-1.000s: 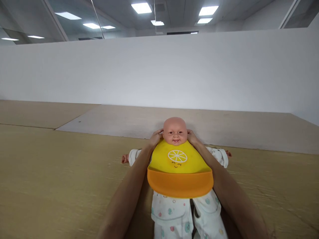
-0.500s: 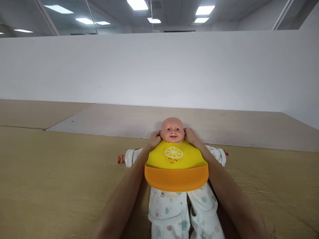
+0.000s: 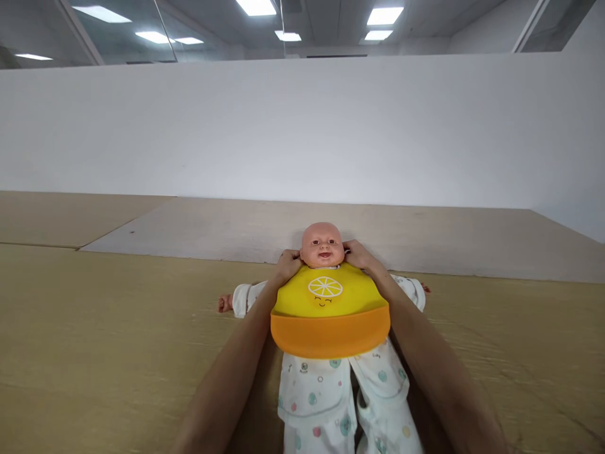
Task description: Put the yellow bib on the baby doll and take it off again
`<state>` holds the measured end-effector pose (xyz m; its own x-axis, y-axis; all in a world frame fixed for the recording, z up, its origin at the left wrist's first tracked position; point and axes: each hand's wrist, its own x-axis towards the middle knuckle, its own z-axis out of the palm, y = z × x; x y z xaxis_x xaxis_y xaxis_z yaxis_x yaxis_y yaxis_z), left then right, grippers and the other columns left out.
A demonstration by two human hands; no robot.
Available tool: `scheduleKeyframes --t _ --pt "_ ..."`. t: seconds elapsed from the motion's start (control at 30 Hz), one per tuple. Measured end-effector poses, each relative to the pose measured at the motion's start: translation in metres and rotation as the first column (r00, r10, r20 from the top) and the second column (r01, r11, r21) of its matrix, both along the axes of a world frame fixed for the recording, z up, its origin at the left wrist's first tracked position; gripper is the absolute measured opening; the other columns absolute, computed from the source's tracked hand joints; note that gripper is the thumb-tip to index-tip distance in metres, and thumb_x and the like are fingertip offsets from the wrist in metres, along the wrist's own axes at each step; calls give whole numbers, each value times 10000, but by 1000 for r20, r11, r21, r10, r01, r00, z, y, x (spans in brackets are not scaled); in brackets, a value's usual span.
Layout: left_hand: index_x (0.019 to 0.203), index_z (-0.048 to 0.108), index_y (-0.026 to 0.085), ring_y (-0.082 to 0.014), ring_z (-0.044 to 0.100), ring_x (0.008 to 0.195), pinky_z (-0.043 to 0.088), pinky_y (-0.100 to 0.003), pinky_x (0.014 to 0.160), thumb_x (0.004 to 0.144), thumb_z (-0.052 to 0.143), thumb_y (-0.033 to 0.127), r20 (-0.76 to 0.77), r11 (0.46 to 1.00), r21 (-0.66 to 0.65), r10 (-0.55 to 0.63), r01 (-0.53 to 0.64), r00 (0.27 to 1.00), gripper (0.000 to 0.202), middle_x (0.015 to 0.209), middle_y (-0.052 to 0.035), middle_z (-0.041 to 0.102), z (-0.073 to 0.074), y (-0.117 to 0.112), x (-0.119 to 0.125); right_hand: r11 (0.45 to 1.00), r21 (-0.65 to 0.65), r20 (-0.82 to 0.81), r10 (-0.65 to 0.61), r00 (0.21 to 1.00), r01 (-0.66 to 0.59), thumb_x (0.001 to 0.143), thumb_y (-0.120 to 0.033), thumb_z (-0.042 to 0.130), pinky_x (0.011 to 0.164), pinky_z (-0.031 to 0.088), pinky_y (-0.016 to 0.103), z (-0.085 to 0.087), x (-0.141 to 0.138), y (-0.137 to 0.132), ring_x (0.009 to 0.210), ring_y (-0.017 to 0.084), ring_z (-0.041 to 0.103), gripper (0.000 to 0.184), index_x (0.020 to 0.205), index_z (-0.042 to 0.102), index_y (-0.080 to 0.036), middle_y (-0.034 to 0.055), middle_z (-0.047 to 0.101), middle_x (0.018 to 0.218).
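A baby doll [image 3: 322,245] in white spotted pyjamas lies on its back on the tan surface [image 3: 94,328], head away from me. A yellow bib [image 3: 329,309] with an orange catch pocket and a lemon-slice print covers its chest. My left hand [image 3: 287,265] is at the left side of the doll's neck, fingers curled at the bib's upper corner. My right hand [image 3: 358,255] is at the right side of the neck, fingers curled there too. The bib's neck straps are hidden behind the hands and head.
A paler panel [image 3: 236,230] lies beyond the doll's head. A white partition wall [image 3: 302,132] runs across the back. Ceiling lights show above it. Both my forearms flank the doll's body.
Both hands stay at the doll's neck with small shifts of the fingers. The view has drifted, so the doll sits slightly left and lower in the picture than before.
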<state>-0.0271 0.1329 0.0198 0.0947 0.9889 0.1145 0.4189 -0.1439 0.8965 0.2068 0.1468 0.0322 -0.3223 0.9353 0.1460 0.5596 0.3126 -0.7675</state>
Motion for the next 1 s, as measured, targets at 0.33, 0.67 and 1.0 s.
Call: scheduleKeyframes --t 0.33,0.67,1.0 --pt "482 520 177 -140 399 553 263 -260 543 618 466 262 -73 999 13 39 -38 997 169 448 48 431 1 -1 -1 989 -43 4 -140 990 140 659 -47 491 696 471 235 5 -11 -10 859 211 631 336 892 728 -99 96 726 930" --pt "615 672 151 -164 501 621 313 -260 568 666 510 329 -65 999 -1 50 -51 997 246 551 24 557 1 -1 -4 974 -81 -105 -220 970 212 616 -82 487 703 460 263 -3 -12 -6 796 200 605 255 738 709 -111 86 722 837" --pt "592 666 161 -155 522 586 372 -253 549 582 593 301 146 982 -184 64 -37 987 158 510 17 563 11 -1 -5 973 -151 -266 -212 940 176 558 -192 519 597 421 227 -22 1 7 679 148 560 208 693 664 -125 33 682 727"
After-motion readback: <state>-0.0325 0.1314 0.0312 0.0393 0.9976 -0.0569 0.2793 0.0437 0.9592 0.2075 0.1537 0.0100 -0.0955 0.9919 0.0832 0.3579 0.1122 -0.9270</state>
